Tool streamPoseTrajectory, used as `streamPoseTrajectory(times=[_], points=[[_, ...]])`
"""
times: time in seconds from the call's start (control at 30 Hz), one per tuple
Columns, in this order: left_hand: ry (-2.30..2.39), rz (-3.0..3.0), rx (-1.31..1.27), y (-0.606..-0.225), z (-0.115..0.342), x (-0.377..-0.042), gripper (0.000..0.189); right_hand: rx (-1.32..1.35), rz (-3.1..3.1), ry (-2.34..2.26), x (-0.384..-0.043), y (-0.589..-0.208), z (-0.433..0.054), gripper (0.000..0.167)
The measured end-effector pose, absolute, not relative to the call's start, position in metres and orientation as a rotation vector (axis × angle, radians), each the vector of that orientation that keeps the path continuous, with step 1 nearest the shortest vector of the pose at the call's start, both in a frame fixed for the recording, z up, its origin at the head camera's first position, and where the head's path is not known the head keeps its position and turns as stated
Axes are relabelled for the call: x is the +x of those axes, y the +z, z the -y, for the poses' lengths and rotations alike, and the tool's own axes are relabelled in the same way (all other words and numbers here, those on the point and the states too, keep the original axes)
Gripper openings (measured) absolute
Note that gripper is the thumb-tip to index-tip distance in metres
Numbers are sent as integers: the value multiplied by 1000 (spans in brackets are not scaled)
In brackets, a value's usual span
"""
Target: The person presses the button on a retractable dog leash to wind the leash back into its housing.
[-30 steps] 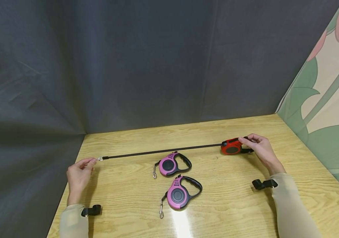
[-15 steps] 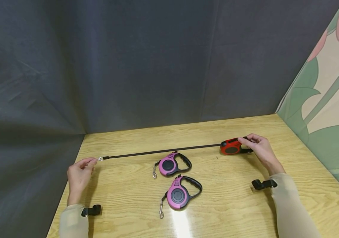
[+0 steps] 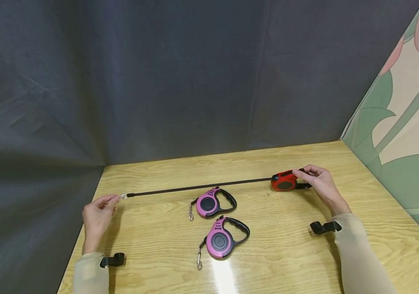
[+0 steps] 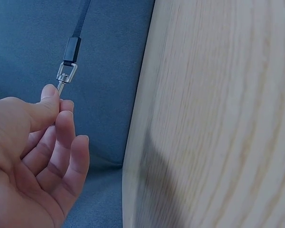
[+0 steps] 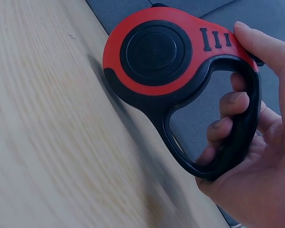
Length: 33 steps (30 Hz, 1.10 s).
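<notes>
My right hand [image 3: 319, 183] grips the black handle of a red retractable dog leash [image 5: 156, 54], its fingers curled through the handle loop and the thumb lying along the top. From the leash's left end a black strap [image 3: 194, 188] runs taut across to the left. At its far end, my left hand [image 3: 98, 216] pinches the silver snap hook [image 4: 64, 78] between thumb and forefinger; the other fingers curl loosely below. The lower part of the hook is hidden by the fingertips. Both hands are raised over the wooden table [image 3: 275, 249].
Two pink retractable leashes lie mid-table: one farther back [image 3: 207, 205], just below the strap, and another nearer [image 3: 219, 241]. Their hooks point left. A dark curtain [image 3: 180, 81] stands behind and at left, a floral panel [image 3: 408, 134] at right.
The red leash and my right hand have shifted very slightly left. My left hand keeps its pinch on the hook, almost still. The pink leashes have not moved.
</notes>
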<state>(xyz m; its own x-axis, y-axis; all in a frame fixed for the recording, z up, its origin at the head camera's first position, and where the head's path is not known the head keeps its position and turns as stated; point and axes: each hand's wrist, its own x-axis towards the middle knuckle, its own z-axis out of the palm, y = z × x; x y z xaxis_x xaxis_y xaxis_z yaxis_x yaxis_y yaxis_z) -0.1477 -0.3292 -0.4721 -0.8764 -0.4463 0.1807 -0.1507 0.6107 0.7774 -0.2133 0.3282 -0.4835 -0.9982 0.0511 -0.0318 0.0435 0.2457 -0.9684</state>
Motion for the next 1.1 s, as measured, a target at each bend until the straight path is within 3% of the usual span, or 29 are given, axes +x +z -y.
streamPoseTrajectory(times=[1.1], points=[[-1144,2501,445,-471,323,-150,24,-39,2459,1929,-214,-484,-320,15]])
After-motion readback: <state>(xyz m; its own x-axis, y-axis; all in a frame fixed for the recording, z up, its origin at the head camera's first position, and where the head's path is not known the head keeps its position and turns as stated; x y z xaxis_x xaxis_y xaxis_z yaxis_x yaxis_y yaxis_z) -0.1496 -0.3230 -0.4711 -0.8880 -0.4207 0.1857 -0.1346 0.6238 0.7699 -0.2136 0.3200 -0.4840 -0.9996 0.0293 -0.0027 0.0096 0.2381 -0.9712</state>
